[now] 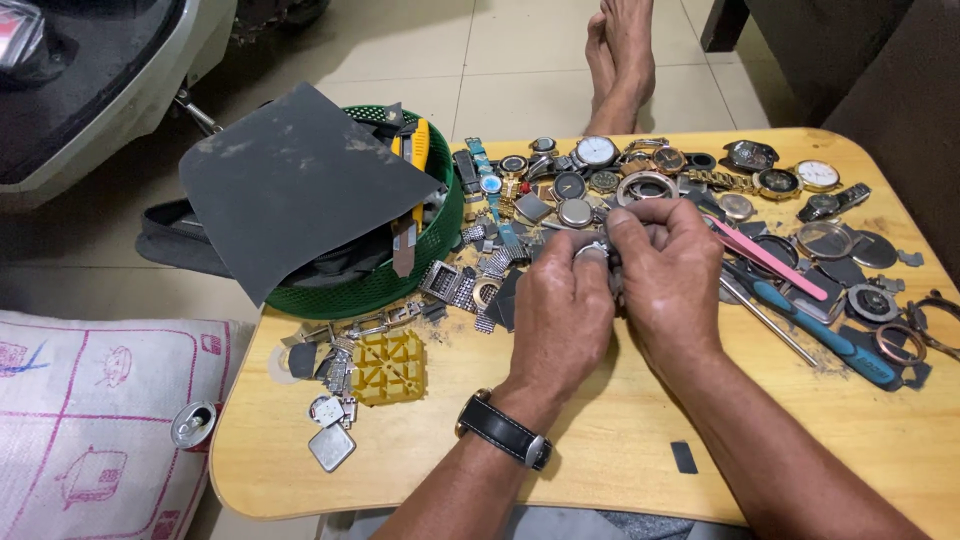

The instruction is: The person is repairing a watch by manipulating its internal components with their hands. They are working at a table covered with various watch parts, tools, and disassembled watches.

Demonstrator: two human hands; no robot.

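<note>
My left hand and my right hand meet over the middle of a low wooden table. Together they pinch a small metal watch part, mostly hidden by the fingers. A black-strapped wristwatch sits on my left wrist. Just beyond the hands lies a heap of watches and watch cases. A pink flat file and a blue-handled screwdriver lie right beside my right hand.
A green basket holding tools and a dark grey sheet stands at the table's left. A yellow plastic holder and metal bits lie near it. Bare feet rest on the tiled floor beyond. A printed cushion lies left.
</note>
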